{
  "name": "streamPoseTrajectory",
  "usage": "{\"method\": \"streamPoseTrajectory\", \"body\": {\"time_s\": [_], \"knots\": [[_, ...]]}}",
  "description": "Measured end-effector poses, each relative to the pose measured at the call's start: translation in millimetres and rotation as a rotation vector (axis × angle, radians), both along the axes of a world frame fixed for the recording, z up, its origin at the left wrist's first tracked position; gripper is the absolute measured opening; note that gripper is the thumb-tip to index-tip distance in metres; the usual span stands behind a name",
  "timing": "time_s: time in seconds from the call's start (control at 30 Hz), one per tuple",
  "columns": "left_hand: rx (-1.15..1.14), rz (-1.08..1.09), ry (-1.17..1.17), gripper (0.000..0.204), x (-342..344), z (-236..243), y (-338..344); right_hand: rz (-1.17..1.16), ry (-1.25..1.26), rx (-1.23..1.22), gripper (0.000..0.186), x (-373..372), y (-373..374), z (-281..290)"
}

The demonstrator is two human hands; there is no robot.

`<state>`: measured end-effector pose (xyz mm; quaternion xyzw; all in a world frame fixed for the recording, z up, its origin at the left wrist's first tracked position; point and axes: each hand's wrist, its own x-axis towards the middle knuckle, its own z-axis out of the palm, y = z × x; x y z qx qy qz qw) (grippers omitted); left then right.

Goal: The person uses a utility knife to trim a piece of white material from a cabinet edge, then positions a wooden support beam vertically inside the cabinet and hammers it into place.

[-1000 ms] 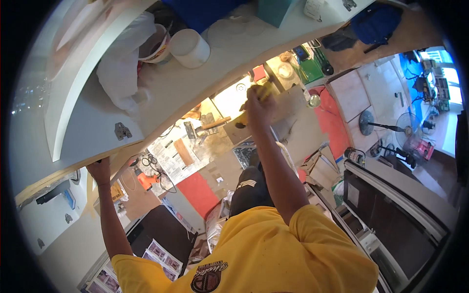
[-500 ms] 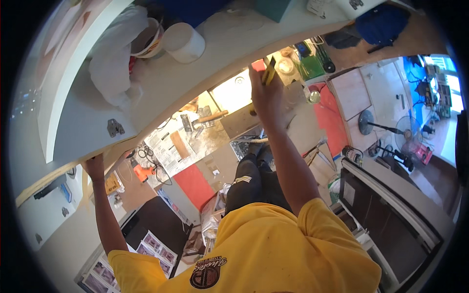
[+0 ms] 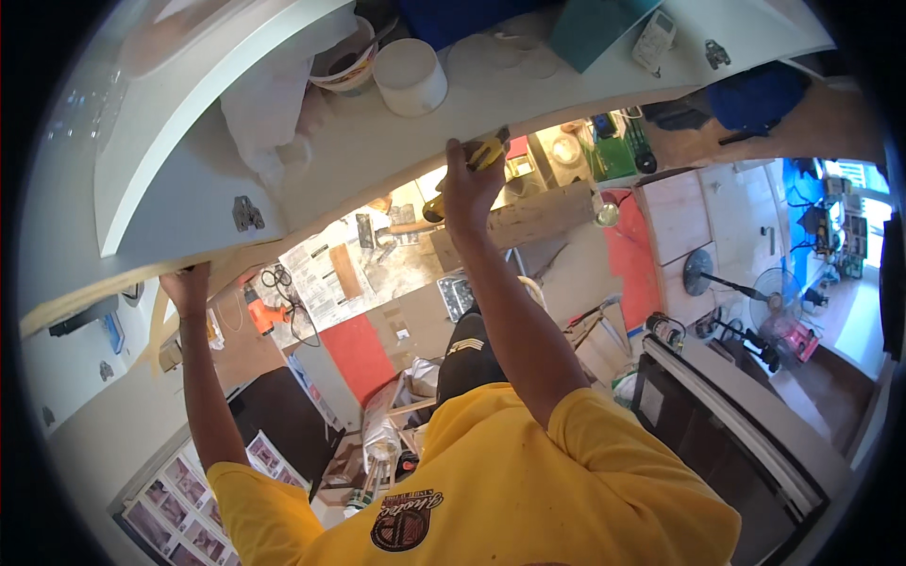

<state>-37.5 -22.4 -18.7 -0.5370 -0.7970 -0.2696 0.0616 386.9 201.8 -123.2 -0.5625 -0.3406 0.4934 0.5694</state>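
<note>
A white cabinet shelf (image 3: 377, 156) spans the upper view, with a pale wood edge strip (image 3: 104, 291) along its near-left edge. My left hand (image 3: 189, 288) is up at that edge, closed around the strip, its fingertips partly hidden; a loose length of the strip hangs beside it. My right hand (image 3: 470, 193) is raised against the shelf's front edge, closed on a yellow and black utility knife (image 3: 488, 153). The knife's other end shows below the hand, and its blade cannot be made out.
On the shelf stand a white tub (image 3: 410, 77), an open bucket (image 3: 345, 61) and a teal box (image 3: 599, 33). Below are a lit worktop with paper (image 3: 316, 288), an orange drill (image 3: 262, 311) and a wood block (image 3: 345, 272). A fan (image 3: 774, 292) stands at right.
My right hand has moved left and slightly down, bringing the knife to the shelf edge and tilting it. My left hand stays at the strip. The whole view has shifted slightly.
</note>
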Motion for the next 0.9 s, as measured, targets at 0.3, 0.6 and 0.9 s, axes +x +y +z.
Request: {"method": "streamPoseTrajectory", "body": {"time_s": [0.3,0.6,0.9], "knots": [[0.007,0.175,-0.507,0.040,47,12,1,0.111,-0.068,-0.018,0.021,63,48,20],[0.120,0.095,-0.259,0.044,79,16,4,0.202,-0.211,0.022,0.021,86,46,8],[0.320,0.207,0.204,0.036,213,34,13,0.418,-0.718,0.513,0.046,114,17,30]]}}
